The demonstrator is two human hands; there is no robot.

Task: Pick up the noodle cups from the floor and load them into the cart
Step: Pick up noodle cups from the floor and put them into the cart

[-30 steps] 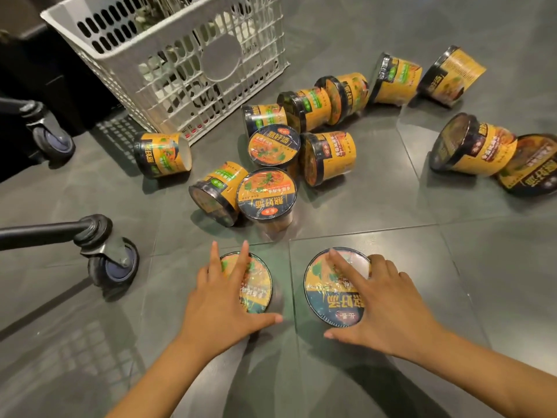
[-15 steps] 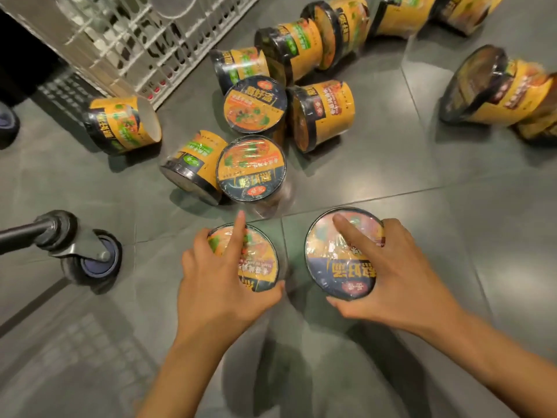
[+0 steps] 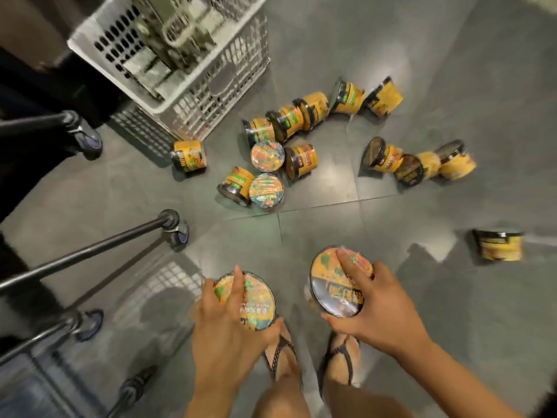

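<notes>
My left hand (image 3: 224,330) grips one yellow noodle cup (image 3: 256,303) from above, fingers over its lid, and holds it up off the floor. A second noodle cup (image 3: 328,285) is gripped the same way by my right hand (image 3: 373,312), lifted above my feet. Several more yellow and black noodle cups (image 3: 280,155) lie scattered on the grey tiled floor ahead, some upright, most on their sides. One cup (image 3: 500,245) lies alone at the right. The cart's black frame (image 3: 90,251) and its wheels are at the left.
A white perforated plastic crate (image 3: 193,95) stands tilted on the floor at the upper left, next to the scattered cups. Cart wheels (image 3: 177,230) sit close to my left hand. My sandalled feet (image 3: 283,354) are directly below the held cups.
Both hands have lifted their cups off the floor and drawn them back toward me. The view has risen, so the cups on the floor look smaller and my feet show.
</notes>
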